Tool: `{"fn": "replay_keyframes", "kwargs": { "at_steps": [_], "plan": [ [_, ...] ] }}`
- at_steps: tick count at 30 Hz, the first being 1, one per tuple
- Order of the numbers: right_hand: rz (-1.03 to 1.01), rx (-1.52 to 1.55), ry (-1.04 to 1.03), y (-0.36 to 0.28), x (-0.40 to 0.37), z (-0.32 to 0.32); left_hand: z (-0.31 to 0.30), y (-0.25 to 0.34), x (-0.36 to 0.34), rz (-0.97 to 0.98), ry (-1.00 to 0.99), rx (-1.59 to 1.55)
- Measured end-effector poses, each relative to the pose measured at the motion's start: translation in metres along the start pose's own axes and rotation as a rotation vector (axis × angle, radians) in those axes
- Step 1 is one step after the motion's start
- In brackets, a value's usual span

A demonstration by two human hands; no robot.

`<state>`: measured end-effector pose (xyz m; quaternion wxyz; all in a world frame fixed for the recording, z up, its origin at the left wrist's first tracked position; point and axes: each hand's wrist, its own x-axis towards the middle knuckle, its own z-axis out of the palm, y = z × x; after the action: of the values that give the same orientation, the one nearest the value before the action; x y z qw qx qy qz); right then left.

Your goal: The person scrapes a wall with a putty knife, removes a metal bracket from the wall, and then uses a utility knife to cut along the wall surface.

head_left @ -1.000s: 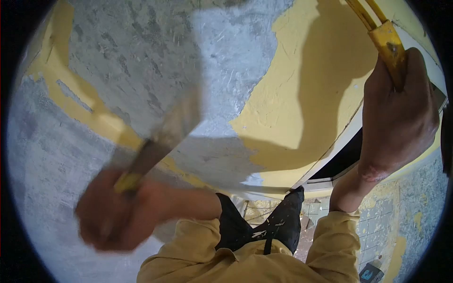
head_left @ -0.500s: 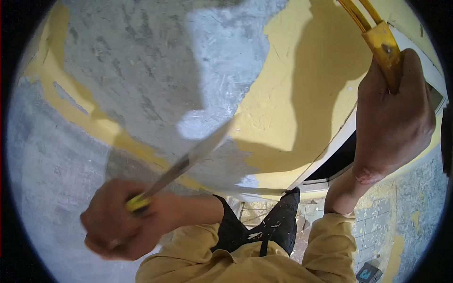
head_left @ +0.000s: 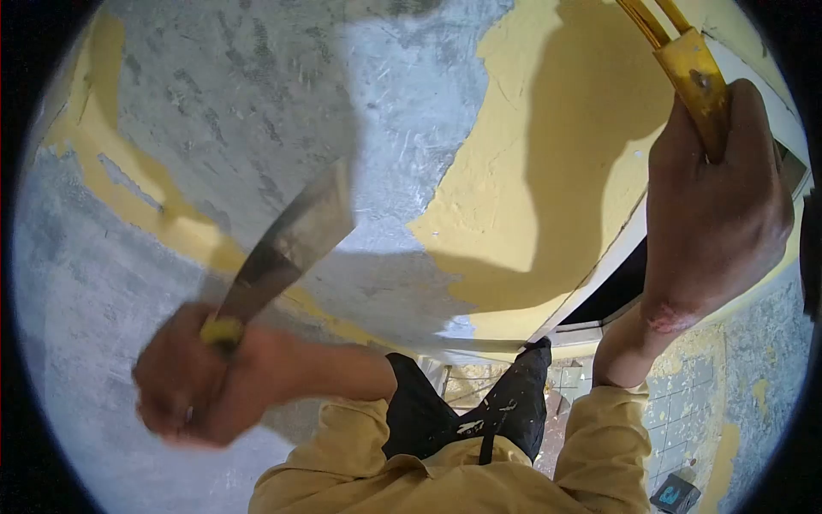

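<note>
My left hand (head_left: 193, 377), at the lower left, is closed round the yellow handle of a scraper (head_left: 295, 231). The wide metal blade points up and right, its flat face showing, in front of the grey wall. Slight blur covers this hand. On the right, my right hand (head_left: 715, 197) grips a yellow tool (head_left: 695, 81) whose two prongs or bars run up out of view. Between the hands, yellow paint (head_left: 497, 214) with a ragged edge borders bare grey wall (head_left: 411, 111).
A dark opening (head_left: 608, 287) with a pale frame lies beside my right wrist. Below are my dark trousers, a tiled floor (head_left: 681, 403) with paint flakes, and a small dark box (head_left: 674, 494) at the lower right. Another yellow strip (head_left: 128, 193) crosses the left wall.
My left hand has moved slightly up and left, and the scraper's blade has swung away from the yellow edge and turned its face to view. My right hand has barely moved.
</note>
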<state>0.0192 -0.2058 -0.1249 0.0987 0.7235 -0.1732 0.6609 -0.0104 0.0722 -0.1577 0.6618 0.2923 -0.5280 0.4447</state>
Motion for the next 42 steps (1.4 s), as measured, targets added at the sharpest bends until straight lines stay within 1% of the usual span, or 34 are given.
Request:
{"fn": "replay_keyframes", "kwargs": {
  "at_steps": [1, 2, 3, 4, 5, 7, 8, 11, 13, 14, 16, 17, 18, 19, 21, 22, 23, 25, 26, 27, 28, 29, 30, 31, 33, 34, 35, 37, 38, 39, 41, 42],
  "plan": [
    [-0.078, -0.007, 0.056, 0.002, -0.001, 0.001, -0.001, 0.016, 0.0, 0.1, 0.002, -0.008],
    [-0.078, -0.01, 0.057, 0.001, 0.0, 0.0, 0.0, 0.02, 0.002, 0.208, 0.0, -0.015],
    [0.02, 0.003, -0.048, -0.001, 0.0, -0.003, -0.001, 0.021, 0.002, 0.205, 0.0, -0.009],
    [0.113, 0.023, -0.16, -0.004, -0.001, -0.005, -0.003, 0.023, 0.0, 0.159, 0.008, 0.03],
    [0.109, 0.035, -0.164, -0.007, -0.003, -0.005, -0.002, 0.021, 0.0, 0.121, 0.014, 0.065],
    [-0.027, -0.011, 0.029, -0.005, -0.003, -0.003, 0.002, 0.0, 0.0, 0.059, 0.027, 0.1],
    [-0.027, -0.02, 0.035, -0.004, -0.001, -0.003, 0.005, -0.012, 0.0, 0.022, 0.034, 0.111],
    [0.004, 0.018, -0.035, -0.002, -0.003, -0.003, 0.013, -0.041, -0.001, -0.116, 0.043, 0.163],
    [0.036, 0.038, -0.107, -0.001, -0.005, -0.001, 0.012, -0.042, -0.002, -0.2, 0.056, 0.223],
    [0.031, 0.042, -0.106, -0.003, -0.005, -0.002, 0.011, -0.036, 0.0, -0.197, 0.061, 0.227],
    [0.027, -0.008, -0.055, -0.006, -0.003, -0.003, 0.013, -0.016, 0.009, 0.061, 0.12, -0.072],
    [0.027, -0.013, -0.061, -0.003, -0.003, -0.002, 0.016, -0.008, 0.009, 0.178, 0.151, -0.217],
    [-0.035, -0.008, -0.006, 0.0, -0.002, 0.0, 0.02, -0.009, 0.002, 0.173, 0.259, -0.1],
    [-0.097, 0.002, 0.042, 0.002, -0.003, 0.001, 0.018, -0.018, -0.003, 0.168, 0.256, -0.097],
    [-0.07, 0.028, 0.031, 0.0, -0.006, 0.001, 0.011, -0.039, -0.006, -0.129, 0.021, 0.092],
    [-0.045, 0.044, 0.025, 0.0, -0.005, 0.002, 0.013, -0.034, -0.005, -0.018, 0.114, 0.07],
    [-0.049, 0.044, 0.026, 0.0, -0.004, 0.001, 0.016, -0.026, -0.003, -0.017, 0.117, 0.07],
    [-0.108, -0.003, 0.071, 0.001, -0.001, 0.0, 0.019, -0.007, -0.001, 0.234, 0.173, -0.233],
    [-0.106, -0.006, 0.068, 0.001, -0.002, 0.0, -0.018, -0.002, -0.029, 0.333, 0.337, 0.257],
    [-0.035, 0.011, -0.015, -0.001, -0.003, -0.002, -0.01, -0.01, -0.023, 0.327, 0.336, 0.264],
    [0.035, 0.032, -0.087, -0.003, -0.003, -0.003, -0.005, -0.025, -0.017, 0.174, 0.152, 0.125],
    [0.031, 0.036, -0.084, -0.005, -0.003, -0.004, 0.0, -0.034, -0.013, 0.02, -0.028, -0.014],
    [0.011, 0.045, -0.05, -0.006, -0.002, -0.004, -0.004, -0.029, -0.014, 0.028, -0.026, -0.018],
    [-0.008, 0.051, -0.024, -0.007, -0.002, -0.005, -0.012, -0.018, -0.016, 0.17, -0.039, 0.336],
    [0.018, 0.011, -0.05, -0.006, 0.0, -0.005, -0.017, -0.003, -0.016, 0.442, -0.071, 1.049],
    [0.043, -0.02, -0.077, -0.007, -0.001, -0.005, -0.021, 0.0, -0.02, 0.438, -0.076, 1.054],
    [0.044, -0.013, -0.078, -0.006, -0.002, -0.005, -0.012, -0.005, -0.017, 0.337, -0.02, 0.71],
    [-0.073, 0.02, 0.028, 0.0, -0.002, -0.001, 0.011, -0.017, -0.008, 0.129, 0.091, 0.006],
    [-0.077, 0.018, 0.02, 0.0, -0.003, -0.002, 0.023, -0.012, -0.004, 0.239, 0.307, -0.068],
    [-0.058, 0.022, 0.003, 0.0, -0.004, -0.002, 0.025, -0.023, -0.006, 0.235, 0.311, -0.066],
    [-0.014, 0.038, -0.026, -0.002, -0.006, -0.004, 0.025, -0.047, -0.007, -0.017, -0.048, 0.022],
    [0.01, 0.046, -0.031, -0.004, -0.006, -0.004, 0.026, -0.041, -0.008, -0.13, 0.056, 0.064]
  ]
}}
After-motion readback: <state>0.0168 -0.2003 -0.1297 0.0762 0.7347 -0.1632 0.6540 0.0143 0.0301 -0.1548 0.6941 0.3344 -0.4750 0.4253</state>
